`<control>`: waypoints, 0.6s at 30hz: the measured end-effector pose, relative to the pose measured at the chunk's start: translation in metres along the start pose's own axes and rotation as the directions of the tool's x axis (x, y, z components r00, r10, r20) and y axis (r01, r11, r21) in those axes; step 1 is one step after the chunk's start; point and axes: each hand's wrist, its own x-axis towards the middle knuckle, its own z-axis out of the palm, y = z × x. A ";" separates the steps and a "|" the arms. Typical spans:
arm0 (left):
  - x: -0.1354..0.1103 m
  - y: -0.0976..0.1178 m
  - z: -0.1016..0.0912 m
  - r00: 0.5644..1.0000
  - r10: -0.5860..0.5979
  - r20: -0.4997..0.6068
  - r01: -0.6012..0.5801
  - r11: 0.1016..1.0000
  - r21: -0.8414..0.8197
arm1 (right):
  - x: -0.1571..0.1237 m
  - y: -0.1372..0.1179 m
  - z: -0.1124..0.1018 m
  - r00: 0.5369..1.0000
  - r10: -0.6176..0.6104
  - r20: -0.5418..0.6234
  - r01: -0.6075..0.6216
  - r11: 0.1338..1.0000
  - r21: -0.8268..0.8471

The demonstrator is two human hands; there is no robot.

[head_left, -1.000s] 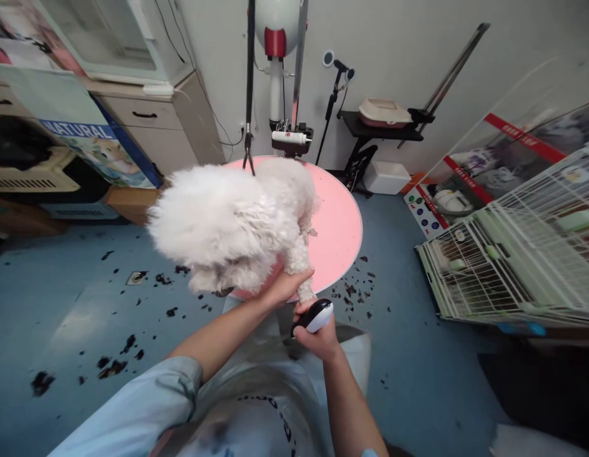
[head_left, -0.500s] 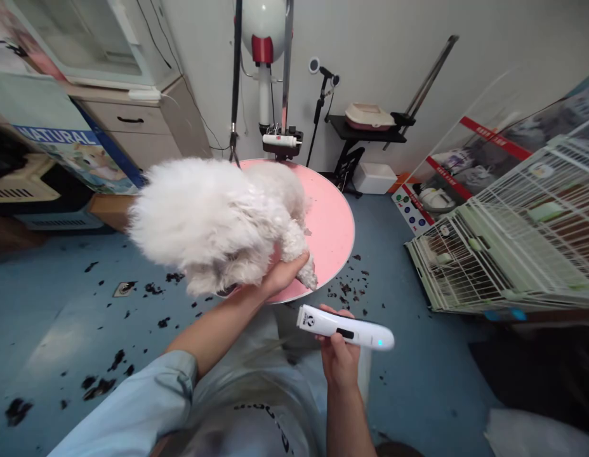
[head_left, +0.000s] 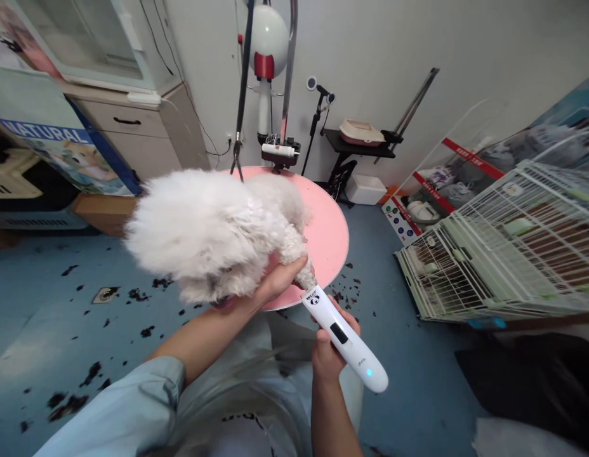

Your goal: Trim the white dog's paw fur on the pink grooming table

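Note:
A fluffy white dog (head_left: 204, 222) is on the round pink table (head_left: 330, 216), its head towards the left. My left hand (head_left: 282, 279) is closed around one of its front legs, near the table's front edge; some of the fingers are hidden under the leg. In my right hand (head_left: 330, 346) is a white hair clipper (head_left: 344, 336) with a dark switch and a lit blue light. The clipper's blade end is up against the dog's paw (head_left: 306, 277); whether it touches the fur I cannot tell.
Dark hair clumps (head_left: 68, 406) lie scattered on the blue floor. A wire cage (head_left: 504, 241) stands at the right. Behind the table rise a metal grooming arm (head_left: 288, 70) with a dark strap (head_left: 243, 82), and a black stand (head_left: 358, 145). At the left is a cabinet (head_left: 132, 133).
My right hand has turned the clipper from nearly level to slanting, bringing its blade end up to the paw. My left hand keeps its hold on the leg. The camera view has shifted slightly.

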 end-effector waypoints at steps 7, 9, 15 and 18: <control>0.000 0.002 0.003 0.999 -0.010 0.051 0.010 1.000 -0.003 | 0.001 -0.002 -0.001 0.992 -0.109 0.065 0.112 0.993 -0.048; 0.002 -0.001 0.001 0.999 -0.007 0.054 0.007 1.000 0.000 | 0.004 -0.002 -0.002 0.994 -0.111 0.015 0.112 0.992 -0.066; 0.003 -0.007 -0.003 0.995 -0.075 0.066 0.075 0.997 -0.001 | 0.011 -0.002 0.006 0.994 -0.106 0.012 0.107 0.994 -0.027; 0.002 -0.006 -0.003 0.995 -0.075 0.060 0.074 0.997 0.017 | 0.011 -0.001 0.008 0.994 -0.107 0.036 0.108 0.994 -0.011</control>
